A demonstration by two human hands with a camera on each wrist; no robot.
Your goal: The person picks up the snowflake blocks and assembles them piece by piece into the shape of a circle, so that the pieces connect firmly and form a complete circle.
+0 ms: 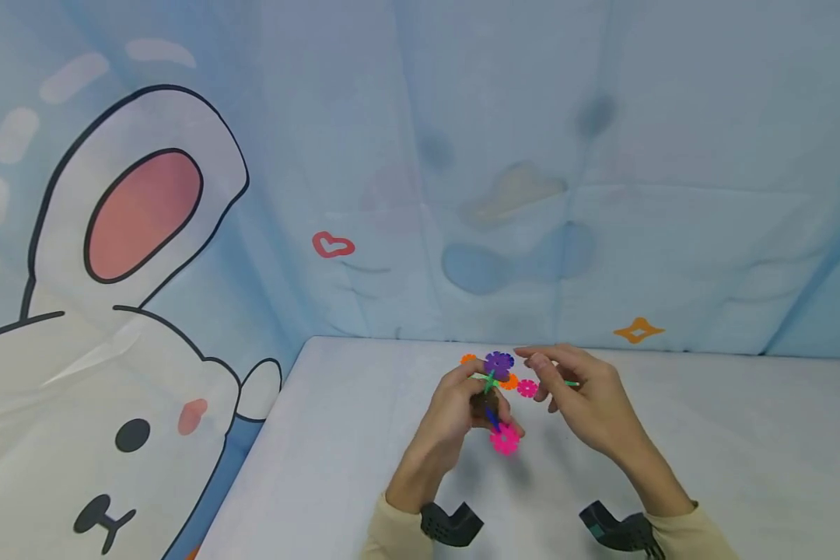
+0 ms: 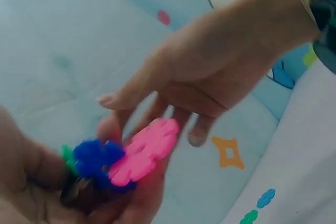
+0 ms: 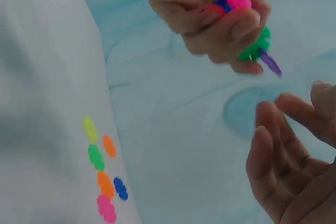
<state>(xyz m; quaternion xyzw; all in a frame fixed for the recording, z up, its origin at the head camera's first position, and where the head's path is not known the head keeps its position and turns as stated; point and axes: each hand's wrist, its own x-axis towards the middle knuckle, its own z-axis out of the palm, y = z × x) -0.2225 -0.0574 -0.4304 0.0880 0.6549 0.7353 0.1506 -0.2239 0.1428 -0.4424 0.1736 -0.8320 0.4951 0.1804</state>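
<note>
My left hand [image 1: 448, 412] grips a cluster of joined flower-shaped plastic discs above the table. In it I make out a purple disc [image 1: 499, 364] at the top, a green disc [image 3: 254, 50], a blue disc [image 2: 97, 158] and a pink disc [image 1: 505, 439] at the bottom. The fingers hide part of the cluster. To its right my right hand [image 1: 591, 397] hovers with loosely bent fingers, apart from the cluster in the right wrist view and holding nothing visible.
On the white table [image 1: 336, 435], loose discs lie beyond the hands: a yellow disc [image 3: 90, 129], a green disc [image 3: 96, 157], a pink disc [image 3: 106, 209], a blue disc [image 3: 121, 188] and two orange ones. A pale blue printed curtain [image 1: 364, 155] hangs behind the table.
</note>
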